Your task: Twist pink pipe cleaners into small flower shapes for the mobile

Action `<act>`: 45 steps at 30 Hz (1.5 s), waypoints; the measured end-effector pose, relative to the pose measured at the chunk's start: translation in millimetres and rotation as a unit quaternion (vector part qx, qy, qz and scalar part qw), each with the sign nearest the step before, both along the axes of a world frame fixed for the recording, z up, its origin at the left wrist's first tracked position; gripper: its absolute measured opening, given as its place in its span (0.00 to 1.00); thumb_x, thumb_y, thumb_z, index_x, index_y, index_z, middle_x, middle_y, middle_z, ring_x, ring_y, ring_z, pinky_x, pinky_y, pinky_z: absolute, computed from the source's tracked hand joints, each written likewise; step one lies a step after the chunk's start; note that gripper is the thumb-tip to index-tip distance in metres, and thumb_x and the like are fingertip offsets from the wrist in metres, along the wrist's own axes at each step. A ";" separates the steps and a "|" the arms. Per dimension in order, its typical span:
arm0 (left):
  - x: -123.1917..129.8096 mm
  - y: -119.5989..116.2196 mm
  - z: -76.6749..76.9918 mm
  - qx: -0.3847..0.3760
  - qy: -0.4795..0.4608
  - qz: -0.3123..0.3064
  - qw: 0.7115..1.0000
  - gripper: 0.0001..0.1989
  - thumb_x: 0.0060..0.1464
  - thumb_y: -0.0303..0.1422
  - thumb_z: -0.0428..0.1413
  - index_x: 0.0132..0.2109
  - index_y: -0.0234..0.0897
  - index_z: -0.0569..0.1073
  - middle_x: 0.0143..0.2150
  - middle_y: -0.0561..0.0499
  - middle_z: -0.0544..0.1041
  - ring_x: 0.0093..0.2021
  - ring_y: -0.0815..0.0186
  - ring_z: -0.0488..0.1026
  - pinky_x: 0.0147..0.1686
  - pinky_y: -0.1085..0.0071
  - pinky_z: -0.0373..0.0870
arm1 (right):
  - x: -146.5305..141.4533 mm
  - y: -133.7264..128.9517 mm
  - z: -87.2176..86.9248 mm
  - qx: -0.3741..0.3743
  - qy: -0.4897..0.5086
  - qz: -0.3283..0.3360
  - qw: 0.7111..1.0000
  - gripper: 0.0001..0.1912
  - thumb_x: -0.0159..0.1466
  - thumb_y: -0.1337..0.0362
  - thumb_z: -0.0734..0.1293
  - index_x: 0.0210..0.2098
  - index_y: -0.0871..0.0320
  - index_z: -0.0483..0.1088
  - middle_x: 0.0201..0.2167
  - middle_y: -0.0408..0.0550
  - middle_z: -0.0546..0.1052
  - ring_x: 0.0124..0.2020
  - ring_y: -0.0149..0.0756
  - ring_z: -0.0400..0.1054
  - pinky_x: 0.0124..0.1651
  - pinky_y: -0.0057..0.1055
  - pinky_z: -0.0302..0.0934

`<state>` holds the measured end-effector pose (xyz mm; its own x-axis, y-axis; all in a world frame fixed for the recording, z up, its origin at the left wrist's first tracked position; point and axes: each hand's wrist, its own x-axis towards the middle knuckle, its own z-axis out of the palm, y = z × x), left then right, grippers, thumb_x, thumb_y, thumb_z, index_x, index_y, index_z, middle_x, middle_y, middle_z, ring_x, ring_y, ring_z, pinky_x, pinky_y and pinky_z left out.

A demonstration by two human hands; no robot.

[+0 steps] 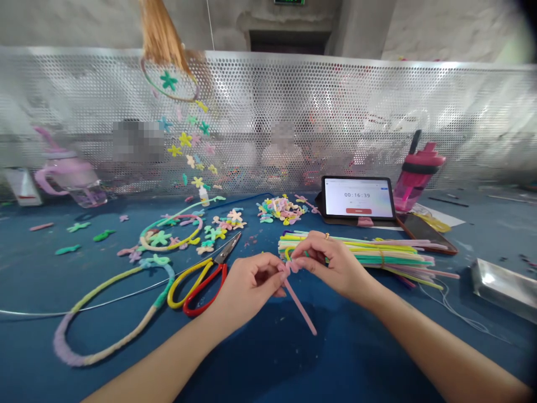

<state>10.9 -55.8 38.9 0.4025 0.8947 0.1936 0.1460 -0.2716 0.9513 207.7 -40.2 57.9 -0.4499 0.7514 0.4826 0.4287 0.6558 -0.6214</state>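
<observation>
A pink pipe cleaner [300, 307] is pinched between both hands, its straight tail slanting down toward me. My left hand [260, 278] is closed on it near the bent part. The fingertips of my right hand [325, 258] grip the looped upper end, just right of the left fingers. Behind the right hand lies a bundle of pastel pipe cleaners [394, 254], tied round the middle. Left of my left hand rest scissors [205, 282] with one yellow and one red handle, blades pointing away from me.
Fuzzy wrapped hoops [112, 346] lie at the left, near small pipe-cleaner flowers [226, 223] and a flower pile [282, 208]. A tablet [358, 197] showing a timer, a pink bottle [416, 178] and a metal box [505, 288] stand right. A perforated metal screen [251, 84] closes the back.
</observation>
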 end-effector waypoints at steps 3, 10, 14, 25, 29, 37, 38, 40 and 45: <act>-1.8 1.9 1.8 0.000 0.015 -0.006 1.000 0.08 0.53 0.35 0.54 0.35 0.33 0.71 0.28 0.51 0.75 0.26 0.68 0.75 0.30 0.73 0.74 | 3.0 1.1 2.7 -0.029 -0.024 0.032 0.999 0.06 0.63 0.65 0.62 0.36 0.56 0.71 0.30 0.45 0.74 0.29 0.32 0.65 0.30 0.28 0.57; -3.9 5.9 5.1 -0.023 0.060 -0.025 0.998 0.10 0.53 0.37 0.54 0.35 0.33 0.70 0.27 0.52 0.74 0.27 0.68 0.75 0.31 0.72 0.73 | 7.7 5.7 1.7 0.022 -0.132 0.058 0.989 0.07 0.62 0.72 0.62 0.35 0.57 0.71 0.31 0.43 0.75 0.34 0.32 0.67 0.38 0.28 0.58; -5.5 7.5 8.9 -0.038 0.070 -0.045 0.996 0.10 0.54 0.37 0.54 0.38 0.33 0.70 0.28 0.52 0.74 0.27 0.67 0.74 0.31 0.71 0.73 | 6.0 2.1 4.4 0.029 -0.150 0.054 0.987 0.05 0.62 0.70 0.63 0.34 0.59 0.71 0.31 0.44 0.74 0.34 0.31 0.67 0.38 0.27 0.58; -17.0 6.4 33.4 0.230 0.260 -0.044 0.937 0.08 0.54 0.30 0.54 0.38 0.40 0.78 0.31 0.52 0.76 0.31 0.69 0.71 0.30 0.76 0.63 | 0.0 -4.0 4.1 0.015 -0.137 0.042 0.990 0.05 0.60 0.70 0.64 0.32 0.59 0.72 0.30 0.45 0.73 0.32 0.32 0.66 0.36 0.27 0.58; -16.3 5.4 30.9 0.155 0.235 -0.040 0.959 0.08 0.54 0.31 0.54 0.35 0.37 0.78 0.27 0.52 0.76 0.26 0.70 0.72 0.26 0.77 0.66 | -1.7 -5.5 1.3 -0.057 -0.098 0.034 0.993 0.04 0.60 0.67 0.64 0.32 0.58 0.72 0.28 0.44 0.74 0.28 0.31 0.67 0.31 0.26 0.59; -13.9 8.6 24.8 -0.050 0.058 -0.024 0.997 0.09 0.50 0.35 0.57 0.35 0.32 0.76 0.25 0.50 0.77 0.26 0.68 0.75 0.30 0.73 0.74 | -7.3 -4.7 -2.1 -0.145 0.061 0.023 0.987 0.05 0.59 0.66 0.65 0.28 0.60 0.71 0.25 0.45 0.74 0.27 0.30 0.67 0.31 0.26 0.61; -13.5 8.7 24.0 -0.053 0.044 -0.020 0.997 0.09 0.50 0.35 0.58 0.34 0.32 0.76 0.25 0.50 0.77 0.26 0.68 0.75 0.29 0.73 0.74 | -8.4 -5.3 -1.6 -0.149 0.078 0.016 0.986 0.05 0.59 0.66 0.65 0.28 0.60 0.70 0.25 0.44 0.73 0.27 0.30 0.67 0.30 0.26 0.61; -12.4 8.0 21.8 -0.056 0.019 -0.014 0.998 0.09 0.50 0.35 0.58 0.34 0.32 0.76 0.25 0.50 0.77 0.26 0.68 0.75 0.29 0.74 0.74 | -10.2 -6.5 -1.1 -0.161 0.109 0.004 0.981 0.06 0.59 0.65 0.66 0.27 0.61 0.70 0.24 0.44 0.73 0.25 0.29 0.66 0.29 0.25 0.61; -7.8 3.6 15.7 -0.065 -0.019 0.005 0.998 0.09 0.51 0.36 0.58 0.35 0.32 0.75 0.25 0.50 0.78 0.27 0.69 0.76 0.29 0.76 0.74 | -12.4 -8.7 -3.3 -0.190 0.158 -0.008 0.969 0.07 0.57 0.62 0.67 0.28 0.61 0.70 0.24 0.44 0.72 0.23 0.28 0.66 0.28 0.25 0.62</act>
<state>3.1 -52.2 54.6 0.3878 0.9173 0.0905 0.1110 -0.1439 0.9833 195.3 -48.9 54.6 -0.3106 0.9076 0.2823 0.1856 0.3492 -0.9185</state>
